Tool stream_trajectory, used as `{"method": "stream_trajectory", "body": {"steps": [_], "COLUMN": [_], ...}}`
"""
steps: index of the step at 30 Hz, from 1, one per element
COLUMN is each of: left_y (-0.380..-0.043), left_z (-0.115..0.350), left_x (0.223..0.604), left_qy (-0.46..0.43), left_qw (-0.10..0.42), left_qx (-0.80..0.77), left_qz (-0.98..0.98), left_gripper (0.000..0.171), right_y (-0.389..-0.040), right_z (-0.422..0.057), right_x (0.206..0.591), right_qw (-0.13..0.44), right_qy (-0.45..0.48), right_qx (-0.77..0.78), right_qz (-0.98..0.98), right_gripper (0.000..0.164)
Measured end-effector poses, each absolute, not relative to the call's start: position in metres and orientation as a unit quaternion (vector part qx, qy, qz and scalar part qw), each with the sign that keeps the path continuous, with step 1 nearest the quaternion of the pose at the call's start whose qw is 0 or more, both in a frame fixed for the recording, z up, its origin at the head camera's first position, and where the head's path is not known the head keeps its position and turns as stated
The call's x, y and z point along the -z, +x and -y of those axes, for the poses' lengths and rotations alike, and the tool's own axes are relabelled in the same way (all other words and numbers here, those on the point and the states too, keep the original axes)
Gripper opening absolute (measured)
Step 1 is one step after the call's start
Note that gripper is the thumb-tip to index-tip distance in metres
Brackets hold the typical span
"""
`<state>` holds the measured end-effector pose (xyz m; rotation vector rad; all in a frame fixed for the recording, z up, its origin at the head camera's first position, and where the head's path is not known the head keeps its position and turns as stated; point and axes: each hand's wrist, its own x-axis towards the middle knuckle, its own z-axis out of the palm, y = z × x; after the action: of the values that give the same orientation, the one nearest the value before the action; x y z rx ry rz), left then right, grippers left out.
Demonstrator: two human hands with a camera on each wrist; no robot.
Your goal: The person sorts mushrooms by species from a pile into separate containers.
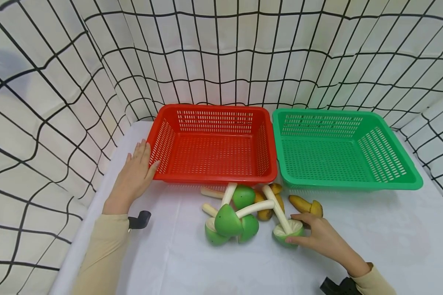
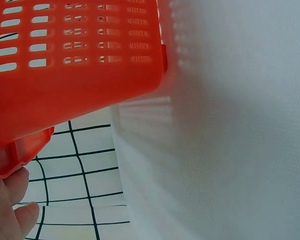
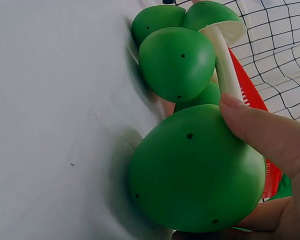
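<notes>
My left hand [image 1: 134, 174] lies against the left side of a red basket [image 1: 214, 179], its fingers fairly straight and the thumb at the front corner. In the left wrist view, fingertips [image 2: 26, 217] show by the basket's rim. My right hand [image 1: 321, 237] pinches the cap of a green toy mushroom [image 1: 280, 237] between thumb and fingers; its pale stem points up and left. The right wrist view has the thumb [image 3: 260, 125] on the green cap [image 3: 197, 170]. Left of it lies a pile of similar green mushrooms [image 1: 227, 221].
A green basket [image 1: 354, 185] stands to the right of the red one. Yellow-brown mushroom-like pieces [image 1: 300, 203] lie below the baskets, partly behind the green ones. Black grid netting [image 1: 218, 53] over white cloth rises behind and at both sides. A white cloth [image 1: 192, 270] covers the table.
</notes>
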<state>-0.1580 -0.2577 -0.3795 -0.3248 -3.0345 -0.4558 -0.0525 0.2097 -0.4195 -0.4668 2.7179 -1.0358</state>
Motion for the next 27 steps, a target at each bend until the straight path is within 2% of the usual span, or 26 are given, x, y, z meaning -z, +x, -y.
{"method": "stream_trajectory", "body": {"steps": [15,27], "left_y": [-0.158,-0.158], "left_z": [0.258,0.258], "left_x": [0.379,0.38], "left_qy": [-0.104,-0.102], "left_qw": [0.029,0.032], "left_qx": [0.15,0.155], "left_qz": [0.983,0.982], "left_gripper": [0.066,0.065], "right_y": [-0.046,-0.044], "right_z": [-0.214,-0.221], "right_x": [0.415,0.406], "right_qw": [0.013,-0.018], "right_qy": [-0.141,-0.165], "right_qx": [0.37,0.358], "right_qz": [-0.918,-0.919], "right_gripper": [0.06,0.055]}}
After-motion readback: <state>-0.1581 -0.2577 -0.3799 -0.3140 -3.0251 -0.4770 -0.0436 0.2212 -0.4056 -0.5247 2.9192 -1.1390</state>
